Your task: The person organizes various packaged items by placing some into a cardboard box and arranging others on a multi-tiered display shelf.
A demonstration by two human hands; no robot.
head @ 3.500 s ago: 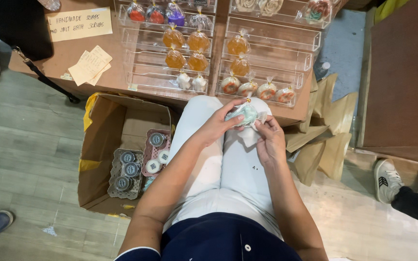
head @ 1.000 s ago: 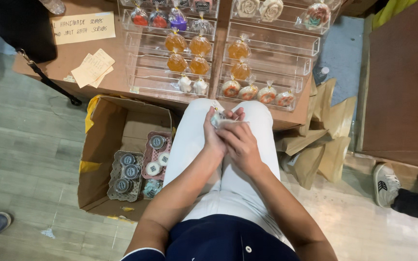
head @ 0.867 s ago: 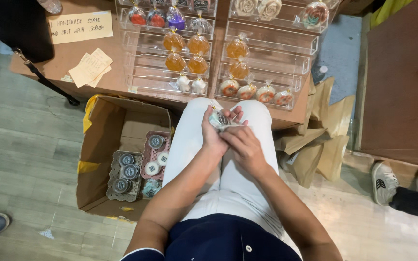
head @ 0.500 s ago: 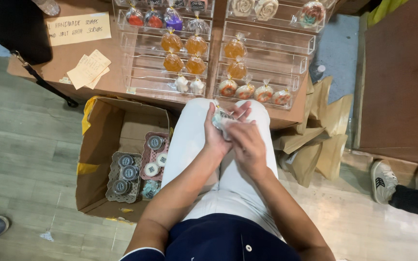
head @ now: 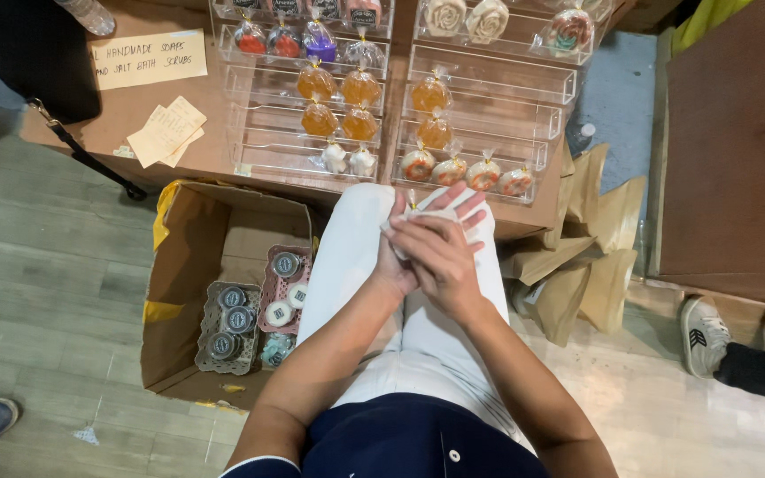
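Above my white-trousered lap both hands wrap a small item in clear crinkly wrapping. My left hand cups it from below and from the left. My right hand lies over the top, fingers spread across the wrapping. The item inside is mostly hidden by my fingers; only pale plastic and a bit of its twisted top show.
Clear acrylic display trays on a brown table hold wrapped orange, red and white soaps. An open cardboard box at my left holds baskets of round jars. Brown paper bags lean at the right. Other people's shoes stand nearby.
The wrapped item sat between my spread hands further right; both hands have since closed together over it and shifted slightly left above my lap.
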